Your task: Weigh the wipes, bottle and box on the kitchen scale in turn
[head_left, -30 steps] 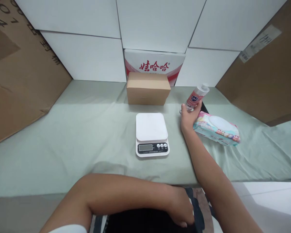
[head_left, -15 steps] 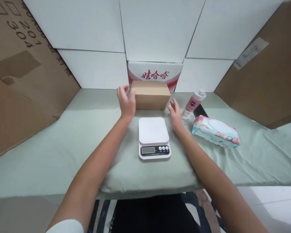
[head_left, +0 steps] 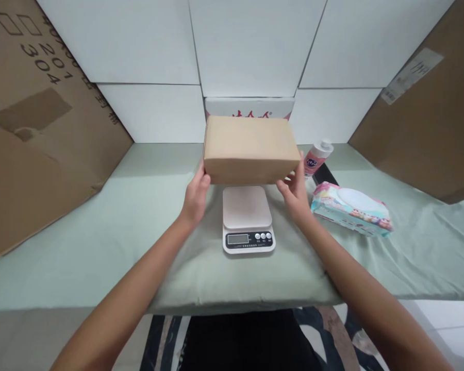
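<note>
Between my two hands I hold a plain brown cardboard box (head_left: 251, 144), raised off the table behind the scale. My left hand (head_left: 197, 196) grips its left end near the lower front corner, thumb at the front. At the opposite end my right hand (head_left: 295, 190) holds the lower right corner, with its fingers partly under the box. A white digital kitchen scale (head_left: 247, 208) lies just in front of and below the box; its platform is bare and its display looks blank.
A pink-and-white bottle (head_left: 316, 157), a dark flat object (head_left: 325, 175) and a pack of wipes (head_left: 351, 208) are to the right. Large cartons stand at left (head_left: 42, 154) and right (head_left: 421, 118). A white printed carton (head_left: 220, 106) is behind, against the tiled wall. Pale green cloth (head_left: 139, 206) covers the table.
My hands have closed on the brown box's two ends. It has come up off the table and toward me, now hiding more of the white carton behind.
</note>
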Demonstrator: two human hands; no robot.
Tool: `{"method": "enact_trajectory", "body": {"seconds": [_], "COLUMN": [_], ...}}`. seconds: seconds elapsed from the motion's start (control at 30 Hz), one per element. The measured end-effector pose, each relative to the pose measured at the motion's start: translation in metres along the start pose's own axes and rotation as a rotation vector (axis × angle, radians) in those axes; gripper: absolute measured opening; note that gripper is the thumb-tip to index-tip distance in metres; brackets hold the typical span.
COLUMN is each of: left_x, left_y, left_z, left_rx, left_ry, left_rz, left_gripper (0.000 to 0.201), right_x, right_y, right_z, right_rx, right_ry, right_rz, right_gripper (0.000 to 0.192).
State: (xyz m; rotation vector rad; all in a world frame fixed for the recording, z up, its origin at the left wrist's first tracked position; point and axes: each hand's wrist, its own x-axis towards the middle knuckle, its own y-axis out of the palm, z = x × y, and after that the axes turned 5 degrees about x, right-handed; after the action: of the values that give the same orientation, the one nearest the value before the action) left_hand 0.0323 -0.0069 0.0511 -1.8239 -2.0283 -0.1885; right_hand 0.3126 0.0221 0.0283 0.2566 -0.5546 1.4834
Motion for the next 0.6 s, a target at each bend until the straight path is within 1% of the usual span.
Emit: {"method": "enact_trajectory", "body": {"seconds": [0.03, 0.1, 0.13, 0.2, 0.33, 0.43, 0.6], "left_x": [-0.02, -0.055, -0.068, -0.085, -0.096, -0.098, -0.102], "left_y": [-0.002, -0.004, -0.004, -0.002, 0.002, 0.004, 0.003], "left_z": [-0.006, -0.011, -0.009, -0.003, 0.008, 0.01, 0.011], "left_rx": [0.005, -0.004, -0.013, -0.026, -0.05, -0.06, -0.043], "left_ry": [-0.002, -0.037, -0.057, -0.085, -0.045, -0.004, 0.004], "left_rz": [0.009, 0.033, 0.034, 0.028, 0.015, 0.01, -0.01], "left_gripper": [0.068, 0.071, 0.072, 0.074, 0.073, 0.074, 0.073], "right_x": [-0.015, -0.041, -0.051, -0.065, -0.073, -0.073, -0.075], "right_y": [-0.007, -0.016, -0.018, -0.019, -0.018, -0.018, -0.018], "right_z": [0.004, 0.007, 0.006, 0.003, -0.006, -0.011, -0.012], "right_rx": [-0.023, -0.062, -0.079, -0.108, -0.114, -0.088, -0.05], "right_ry": [-0.022, -0.063, -0.077, -0.089, -0.102, -0.117, -0.129], "right_rz": [0.004, -0.002, -0.008, -0.017, -0.017, -0.018, -0.028], "right_gripper": [0.09, 0.092, 0.093, 0.092, 0.09, 0.088, 0.078]}}
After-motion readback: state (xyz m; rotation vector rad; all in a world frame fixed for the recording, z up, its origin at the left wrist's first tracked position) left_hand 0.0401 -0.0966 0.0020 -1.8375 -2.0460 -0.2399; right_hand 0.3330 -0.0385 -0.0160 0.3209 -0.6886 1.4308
